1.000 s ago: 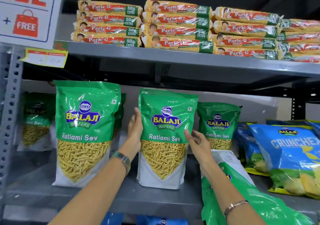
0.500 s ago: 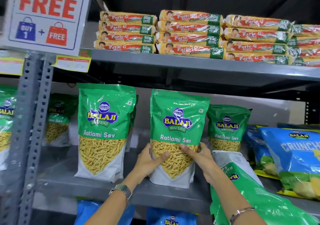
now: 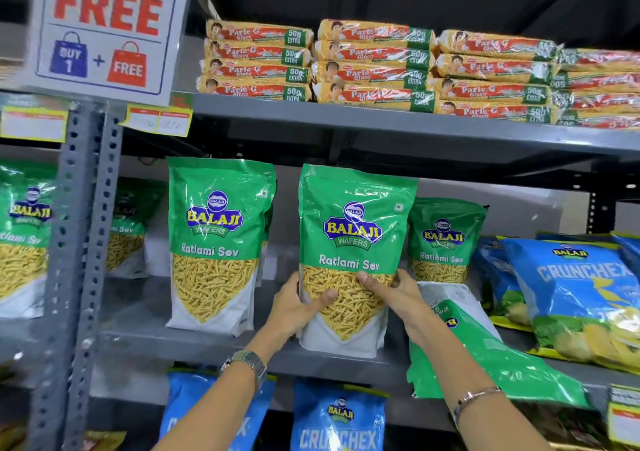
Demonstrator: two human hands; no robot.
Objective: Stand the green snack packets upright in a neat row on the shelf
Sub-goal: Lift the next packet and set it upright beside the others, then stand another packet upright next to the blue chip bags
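A green Ratlami Sev packet (image 3: 353, 228) stands upright on the grey middle shelf (image 3: 194, 346). My left hand (image 3: 294, 308) and my right hand (image 3: 398, 294) grip its lower part from both sides, thumbs on the front. A second green packet (image 3: 218, 235) stands upright to its left, hands off. A smaller-looking one (image 3: 445, 239) stands further back at the right. Another green packet (image 3: 491, 353) lies flat on the shelf under my right forearm. More green packets (image 3: 20, 235) stand beyond the upright post at the left.
Blue Crunchex bags (image 3: 575, 291) lie at the right of the same shelf, and more hang below (image 3: 341, 419). Biscuit packs (image 3: 374, 66) are stacked on the shelf above. A slotted grey post (image 3: 83, 242) and a promo sign (image 3: 104, 27) stand at the left.
Both hands slid down from the packet's upper sides to its lower part. The view shifted so the shelf contents sit further right and lower.
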